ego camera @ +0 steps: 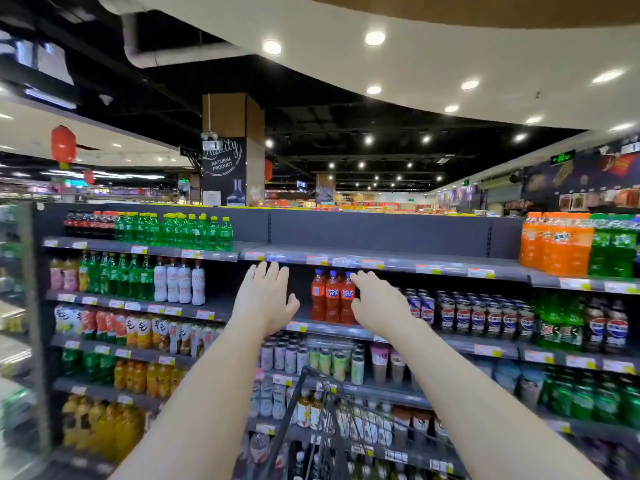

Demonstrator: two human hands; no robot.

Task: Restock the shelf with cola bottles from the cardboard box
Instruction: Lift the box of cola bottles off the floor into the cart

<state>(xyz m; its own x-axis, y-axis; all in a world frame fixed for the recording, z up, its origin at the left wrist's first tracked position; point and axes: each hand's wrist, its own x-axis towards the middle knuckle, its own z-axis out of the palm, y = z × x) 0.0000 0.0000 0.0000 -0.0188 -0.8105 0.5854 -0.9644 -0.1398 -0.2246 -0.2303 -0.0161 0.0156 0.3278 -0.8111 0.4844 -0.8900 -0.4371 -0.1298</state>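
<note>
Both my arms reach toward the second shelf point(329, 329). My left hand point(265, 299) is spread with straight fingers in front of a dark empty gap to the left of three orange soda bottles point(332, 296). My right hand point(377, 303) has straight fingers at the right side of those bottles, touching or nearly touching the rightmost one. Neither hand holds anything. A few dark cola bottles point(88, 223) stand at the far left of the top shelf. No cardboard box is in view.
A wire shopping cart point(322, 420) stands below my arms, in front of the lower shelves. The top shelf point(381, 261) is bare in its middle. Green bottles point(176, 232), cola cans point(481, 315) and large orange bottles point(554, 244) fill the surrounding shelves.
</note>
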